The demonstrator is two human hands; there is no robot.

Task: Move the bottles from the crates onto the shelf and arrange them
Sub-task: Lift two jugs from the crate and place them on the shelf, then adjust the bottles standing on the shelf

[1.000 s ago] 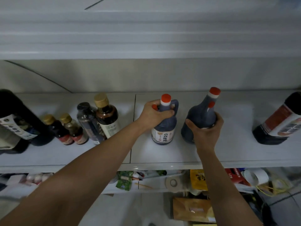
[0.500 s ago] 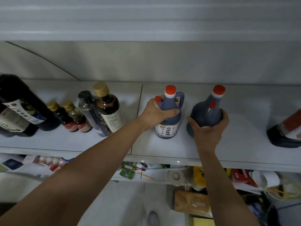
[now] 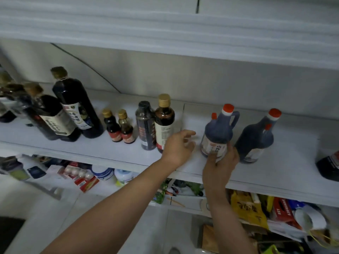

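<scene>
Dark plastic is what the right hand (image 3: 219,163) is gripping: its fingers are wrapping the lower body and label of the handled vinegar jug (image 3: 219,133), holding it upright on the white shelf (image 3: 91,149), right of the seam between the shelf boards. The left hand (image 3: 178,146) is hanging just left of that jug with fingers spread and holding nothing, its knuckles lying close against the gold-capped brown bottle (image 3: 164,123). Trouble, as I judge it, is sitting on both sides: a slide to the right could be knocking the second red-capped jug (image 3: 256,138), which is standing just beside and looking tilted in this wide view, while a careless left hand could be toppling the brown bottle into the black-capped bottle (image 3: 145,125) touching it. The held jug is looking near-black, with a red cap, a small red spout cap, a loop handle and a pale label with dark characters. Crates are not showing here.
</scene>
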